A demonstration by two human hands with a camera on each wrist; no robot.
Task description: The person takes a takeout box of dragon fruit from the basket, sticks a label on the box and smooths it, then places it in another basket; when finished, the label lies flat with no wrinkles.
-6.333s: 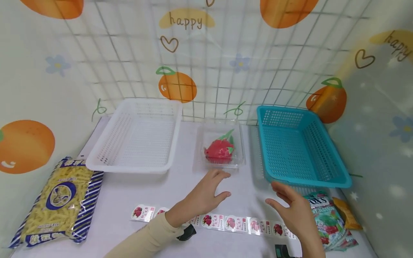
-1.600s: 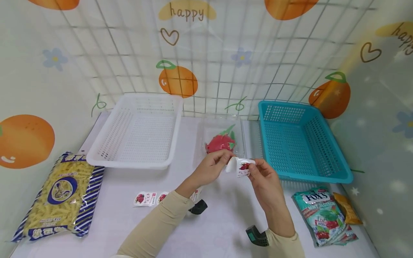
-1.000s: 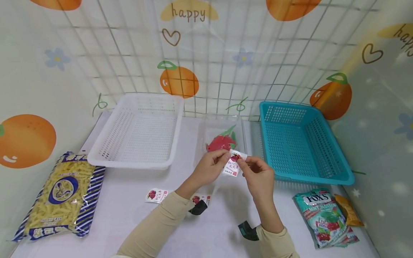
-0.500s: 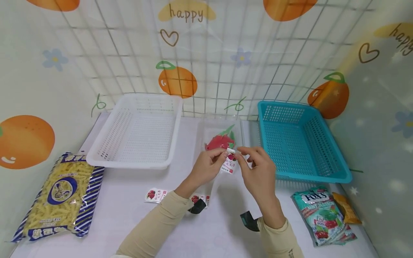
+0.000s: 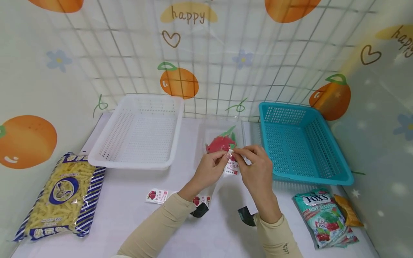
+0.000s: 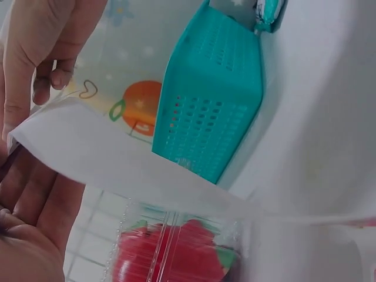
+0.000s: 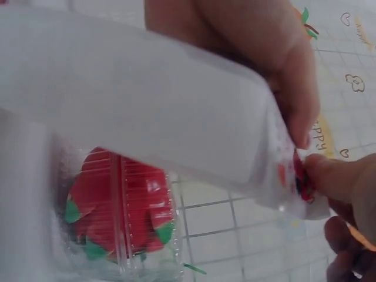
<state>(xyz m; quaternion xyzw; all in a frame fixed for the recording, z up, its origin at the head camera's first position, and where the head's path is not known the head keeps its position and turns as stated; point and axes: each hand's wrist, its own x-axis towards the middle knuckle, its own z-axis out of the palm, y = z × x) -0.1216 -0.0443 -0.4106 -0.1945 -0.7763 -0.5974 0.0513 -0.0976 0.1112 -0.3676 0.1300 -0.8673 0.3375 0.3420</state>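
Sticker strip [image 5: 232, 167]: up between the person's two hands, just in front of the clear box [image 5: 222, 123]; six seconds ago it lay flat on the bench [image 5: 135, 229] with both hands empty above it. Its tail runs back down to the bench, nearer the person than the box, partly hidden by a sleeve.
Left hand [image 5: 209, 167]: nearly closed, thumb and fingers pinching the strip by the label's top edge, much as half a second ago.
Right hand [image 5: 256, 172]: has moved in closer to the left one; it pinches the same label, thumb on the printed side, other fingers bent.
Dragon fruit [image 5: 219, 144]: inside the clear box, as before.
Baskets: white [image 5: 129, 166] left of the box, blue [image 5: 290, 154] right of it.
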